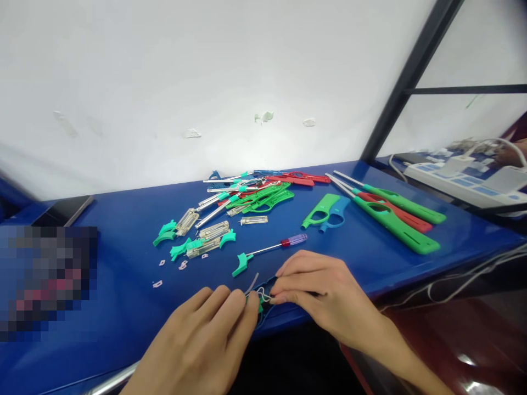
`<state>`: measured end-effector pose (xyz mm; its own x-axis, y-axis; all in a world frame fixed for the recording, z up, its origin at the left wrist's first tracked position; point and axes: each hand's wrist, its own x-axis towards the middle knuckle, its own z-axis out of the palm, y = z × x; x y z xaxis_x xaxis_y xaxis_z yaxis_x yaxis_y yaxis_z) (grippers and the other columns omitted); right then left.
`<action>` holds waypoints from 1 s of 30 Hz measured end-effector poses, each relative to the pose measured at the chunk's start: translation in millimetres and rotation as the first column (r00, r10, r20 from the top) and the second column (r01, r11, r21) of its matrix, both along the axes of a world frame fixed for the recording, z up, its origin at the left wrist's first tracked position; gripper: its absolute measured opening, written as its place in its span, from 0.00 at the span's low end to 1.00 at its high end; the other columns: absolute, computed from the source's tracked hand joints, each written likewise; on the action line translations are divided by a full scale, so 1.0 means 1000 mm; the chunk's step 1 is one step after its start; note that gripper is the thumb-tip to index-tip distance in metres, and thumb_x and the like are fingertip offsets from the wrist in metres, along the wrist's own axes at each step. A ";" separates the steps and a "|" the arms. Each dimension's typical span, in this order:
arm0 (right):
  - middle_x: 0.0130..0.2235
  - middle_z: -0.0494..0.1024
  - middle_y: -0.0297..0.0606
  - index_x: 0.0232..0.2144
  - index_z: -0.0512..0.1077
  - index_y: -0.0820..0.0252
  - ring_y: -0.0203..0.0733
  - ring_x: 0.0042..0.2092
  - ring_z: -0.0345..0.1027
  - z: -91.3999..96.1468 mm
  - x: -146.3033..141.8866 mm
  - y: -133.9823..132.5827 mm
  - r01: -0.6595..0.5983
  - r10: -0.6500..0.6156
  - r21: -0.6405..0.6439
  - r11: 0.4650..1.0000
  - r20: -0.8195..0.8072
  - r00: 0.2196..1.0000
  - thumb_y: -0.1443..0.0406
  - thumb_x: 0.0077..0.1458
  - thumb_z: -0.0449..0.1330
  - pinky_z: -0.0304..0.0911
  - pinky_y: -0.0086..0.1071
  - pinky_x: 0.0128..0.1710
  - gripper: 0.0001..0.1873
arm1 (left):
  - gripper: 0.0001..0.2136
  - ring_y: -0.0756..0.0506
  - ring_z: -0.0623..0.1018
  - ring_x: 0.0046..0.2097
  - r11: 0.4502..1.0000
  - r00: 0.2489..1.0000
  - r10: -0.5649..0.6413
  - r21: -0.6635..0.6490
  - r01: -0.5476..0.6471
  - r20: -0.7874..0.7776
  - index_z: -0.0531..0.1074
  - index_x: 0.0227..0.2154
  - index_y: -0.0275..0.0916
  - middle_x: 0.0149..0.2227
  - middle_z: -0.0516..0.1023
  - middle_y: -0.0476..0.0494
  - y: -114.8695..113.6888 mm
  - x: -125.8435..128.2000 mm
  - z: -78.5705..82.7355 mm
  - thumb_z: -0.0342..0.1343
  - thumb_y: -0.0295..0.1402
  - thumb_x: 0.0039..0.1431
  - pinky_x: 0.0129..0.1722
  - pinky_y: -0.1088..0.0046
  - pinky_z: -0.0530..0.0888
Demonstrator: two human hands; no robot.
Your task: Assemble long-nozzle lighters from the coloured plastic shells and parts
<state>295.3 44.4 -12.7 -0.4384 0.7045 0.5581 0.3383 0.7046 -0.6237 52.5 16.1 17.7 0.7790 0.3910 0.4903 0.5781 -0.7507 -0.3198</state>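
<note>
Okay so, dark-blue plastic lighter shell (269, 285) is right at the glossy blue table (123, 307)'s front edge | left hand (206, 334): fingers curled, gripping it | right hand (323, 291): pinching its other end, thumb touching thin white wire (263, 297)

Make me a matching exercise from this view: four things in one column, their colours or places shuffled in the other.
Column 1
1. Screwdriver
2. Casing
3. Power strip
4. Lighters at right

Column 2
A. Two green, one red, side by side
B. White, at the far right beyond the black frame
C. Purple handle, on the blue table
D. Dark blue, between left hand and right hand

Pairs: 1-C, 2-D, 3-B, 4-A
</note>
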 end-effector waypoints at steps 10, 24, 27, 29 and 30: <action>0.39 0.83 0.33 0.40 0.81 0.55 0.38 0.40 0.76 0.003 -0.001 -0.003 0.001 -0.001 -0.019 1.000 0.011 1.000 0.66 0.70 0.64 0.70 0.30 0.43 0.04 | 0.18 0.45 0.75 0.35 0.996 0.994 0.036 -0.091 -0.026 0.102 0.71 0.56 0.34 0.37 0.76 0.46 -0.004 -0.009 -0.024 0.38 0.22 0.76 0.36 0.65 0.72; 0.38 0.87 0.31 0.40 0.82 0.58 0.36 0.38 0.78 0.002 0.001 -0.003 -0.064 0.068 0.046 0.997 -0.072 0.995 0.70 0.64 0.69 0.73 0.26 0.44 0.04 | 0.18 0.46 0.75 0.33 0.994 0.988 0.041 -0.106 -0.026 0.146 0.72 0.53 0.37 0.35 0.76 0.47 -0.002 -0.008 -0.017 0.36 0.23 0.78 0.36 0.67 0.72; 0.38 0.87 0.32 0.40 0.82 0.59 0.35 0.38 0.79 0.003 0.000 -0.003 -0.076 0.080 0.058 0.995 -0.075 0.994 0.72 0.65 0.68 0.73 0.26 0.44 0.04 | 0.19 0.45 0.76 0.36 0.993 0.986 0.048 -0.114 -0.030 0.160 0.72 0.54 0.38 0.37 0.77 0.47 -0.004 -0.009 -0.019 0.35 0.23 0.78 0.39 0.67 0.72; 0.38 0.87 0.33 0.39 0.81 0.59 0.36 0.39 0.79 0.004 -0.001 -0.003 -0.082 0.088 0.071 0.994 -0.083 0.993 0.73 0.66 0.66 0.73 0.26 0.44 0.05 | 0.19 0.46 0.76 0.35 0.994 0.987 0.043 -0.109 -0.027 0.155 0.72 0.53 0.38 0.36 0.77 0.48 -0.003 -0.008 -0.015 0.35 0.23 0.78 0.39 0.68 0.73; 0.38 0.86 0.33 0.38 0.81 0.60 0.36 0.40 0.79 0.005 -0.002 -0.003 -0.083 0.089 0.072 0.994 -0.091 0.992 0.74 0.67 0.65 0.73 0.26 0.45 0.07 | 0.18 0.46 0.76 0.34 0.995 0.988 0.036 -0.100 -0.021 0.150 0.72 0.52 0.38 0.35 0.77 0.48 -0.003 -0.007 -0.013 0.36 0.22 0.78 0.38 0.69 0.73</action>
<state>293.4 41.7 -7.8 -0.4389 0.6256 0.6449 0.2165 0.7702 -0.5999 45.1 13.6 5.2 0.6865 0.4642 0.5596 0.6359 -0.7565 -0.1527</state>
